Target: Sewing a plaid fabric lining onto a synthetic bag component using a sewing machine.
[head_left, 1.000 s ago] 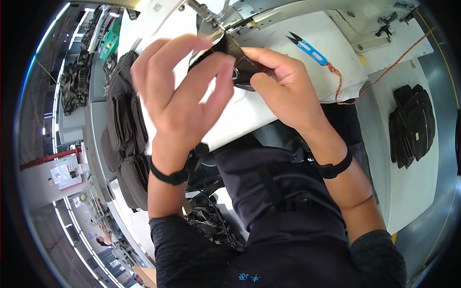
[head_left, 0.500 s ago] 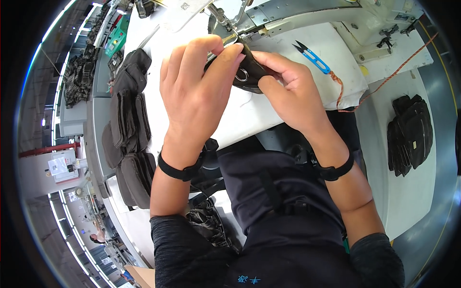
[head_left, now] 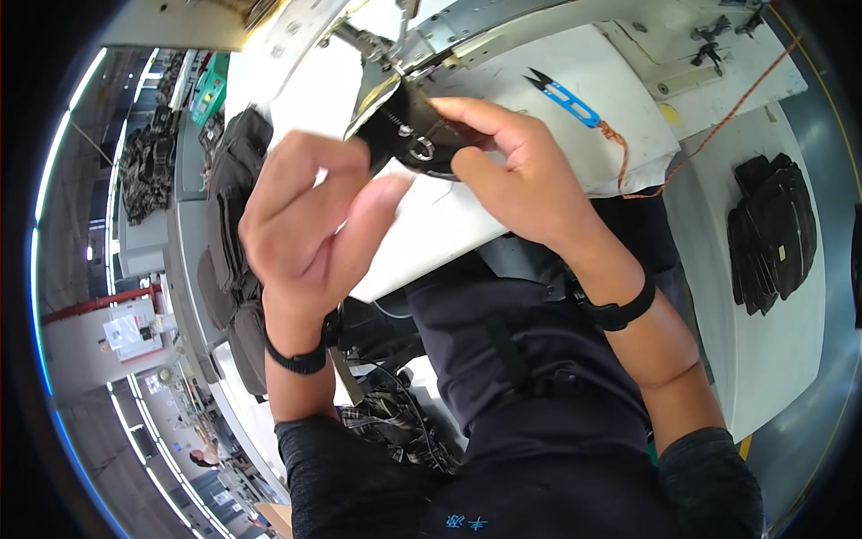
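Note:
A dark fabric piece (head_left: 395, 135) with a metal ring (head_left: 421, 149) on it lies at the head of the sewing machine (head_left: 400, 58). My right hand (head_left: 516, 162) pinches its right edge between thumb and fingers. A pale or yellowish edge shows at its upper left. My left hand (head_left: 310, 211), smeared by motion, is just left of the piece. Its fingers are bent and the thumb stands apart from them, with nothing visible between. Whether those fingertips touch the fabric is unclear.
Blue thread snips (head_left: 566, 99) on an orange cord (head_left: 700, 144) lie on the white table right of my right hand. Stacks of dark fabric pieces (head_left: 235, 216) stand on the left. Another dark stack (head_left: 772, 234) rests on the right-hand surface.
My left hand has come off the fabric piece and moved left and down. More of the piece and its metal ring now shows. My right hand still holds it.

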`<state>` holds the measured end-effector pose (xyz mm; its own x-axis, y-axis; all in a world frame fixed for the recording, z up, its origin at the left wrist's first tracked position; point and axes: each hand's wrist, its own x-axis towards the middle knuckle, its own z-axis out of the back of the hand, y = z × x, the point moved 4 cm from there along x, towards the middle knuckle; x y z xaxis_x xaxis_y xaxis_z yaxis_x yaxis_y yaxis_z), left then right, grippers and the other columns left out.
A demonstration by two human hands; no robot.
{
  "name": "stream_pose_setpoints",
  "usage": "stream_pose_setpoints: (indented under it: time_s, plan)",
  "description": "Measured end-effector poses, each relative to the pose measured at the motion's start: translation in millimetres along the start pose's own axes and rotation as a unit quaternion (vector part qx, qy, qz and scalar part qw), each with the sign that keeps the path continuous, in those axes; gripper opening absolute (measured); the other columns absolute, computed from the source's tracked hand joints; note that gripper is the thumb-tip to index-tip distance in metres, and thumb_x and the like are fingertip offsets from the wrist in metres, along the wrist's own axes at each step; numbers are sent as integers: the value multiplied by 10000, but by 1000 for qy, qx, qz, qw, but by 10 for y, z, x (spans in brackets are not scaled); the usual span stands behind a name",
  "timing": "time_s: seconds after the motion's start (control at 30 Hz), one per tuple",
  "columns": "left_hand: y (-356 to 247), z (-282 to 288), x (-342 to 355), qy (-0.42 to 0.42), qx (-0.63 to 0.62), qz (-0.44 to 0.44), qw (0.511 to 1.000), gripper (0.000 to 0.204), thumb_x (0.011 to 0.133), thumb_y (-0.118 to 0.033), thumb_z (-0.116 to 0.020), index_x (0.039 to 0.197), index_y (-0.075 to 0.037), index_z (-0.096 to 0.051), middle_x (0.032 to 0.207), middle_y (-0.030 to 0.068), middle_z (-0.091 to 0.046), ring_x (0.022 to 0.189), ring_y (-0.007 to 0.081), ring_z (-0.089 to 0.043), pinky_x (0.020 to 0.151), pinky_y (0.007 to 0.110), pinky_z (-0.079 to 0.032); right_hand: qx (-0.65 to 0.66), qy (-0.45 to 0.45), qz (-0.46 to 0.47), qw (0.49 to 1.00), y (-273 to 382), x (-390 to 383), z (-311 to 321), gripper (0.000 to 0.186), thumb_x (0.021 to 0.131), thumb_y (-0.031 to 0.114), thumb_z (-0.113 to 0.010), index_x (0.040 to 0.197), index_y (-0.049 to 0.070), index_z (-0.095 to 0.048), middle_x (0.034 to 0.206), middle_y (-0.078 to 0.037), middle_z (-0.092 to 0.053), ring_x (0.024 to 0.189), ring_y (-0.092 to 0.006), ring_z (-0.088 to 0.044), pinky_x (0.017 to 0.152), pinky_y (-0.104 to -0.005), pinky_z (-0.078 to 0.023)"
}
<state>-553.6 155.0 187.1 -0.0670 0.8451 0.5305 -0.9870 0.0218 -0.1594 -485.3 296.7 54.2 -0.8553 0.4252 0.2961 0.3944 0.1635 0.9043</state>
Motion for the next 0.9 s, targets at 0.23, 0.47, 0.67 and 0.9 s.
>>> stream_pose_setpoints:
  time_s: [0.23, 0.47, 0.67, 0.9]
  plan:
    - [120, -227, -76, -93, 175, 104, 975, 265, 862, -39, -848, 1118, -43, -779, 989, 85, -685, 896, 240, -651, 782, 335, -520, 5, -54, 7, 999, -79, 123, -24, 322, 991, 163, -669, 1248, -30, -688, 797, -25, -663, 659, -68, -556, 600, -264, -468]
    - [372, -601, -231, -222, 204, 129, 945, 73, 1007, -68, -699, 1023, 4, -700, 919, 104, -681, 825, 266, -631, 751, 361, -512, -44, -78, 10, 996, -79, 218, -227, 237, 995, 159, -698, 1138, -30, -692, 618, -4, -565, 546, -52, -478, 508, -268, -383]
    - [613, -526, -147, -235, 182, 102, 949, 116, 1044, -99, -673, 1009, 11, -681, 852, 120, -659, 736, 247, -630, 689, 347, -512, 93, -81, -18, 992, -90, 213, -224, 242, 1013, 118, -682, 1184, -54, -671, 670, 25, -616, 590, -4, -466, 513, -239, -369]
    - [595, -420, -155, -134, 111, 1, 985, 232, 861, -27, -846, 1082, -65, -788, 967, 56, -773, 775, 198, -698, 709, 306, -565, 191, -68, -59, 978, -153, 208, -253, 293, 1017, 78, -679, 1265, -76, -649, 742, 42, -628, 645, 17, -475, 548, -202, -368]
